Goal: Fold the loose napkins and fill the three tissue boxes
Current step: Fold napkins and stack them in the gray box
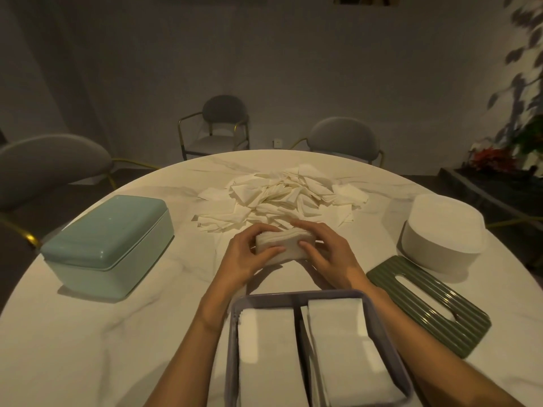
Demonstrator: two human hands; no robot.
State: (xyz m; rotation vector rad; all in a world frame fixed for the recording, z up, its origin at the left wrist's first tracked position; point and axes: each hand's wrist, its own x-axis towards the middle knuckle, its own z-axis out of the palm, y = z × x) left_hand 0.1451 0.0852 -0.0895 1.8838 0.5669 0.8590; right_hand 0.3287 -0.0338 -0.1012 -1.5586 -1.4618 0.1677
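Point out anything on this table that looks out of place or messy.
The loose napkins lie in a jumbled heap at mid-table, unfolded and overlapping. The green ribbed lid lies flat on the table, apart from the open box, which holds two neat stacks. Both hands hold a folded stack.

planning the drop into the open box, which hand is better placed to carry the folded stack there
Right, probably. Both hands, left hand and right hand, grip the folded stack, and the open box sits nearest the person. Its right compartment lies under the right forearm.
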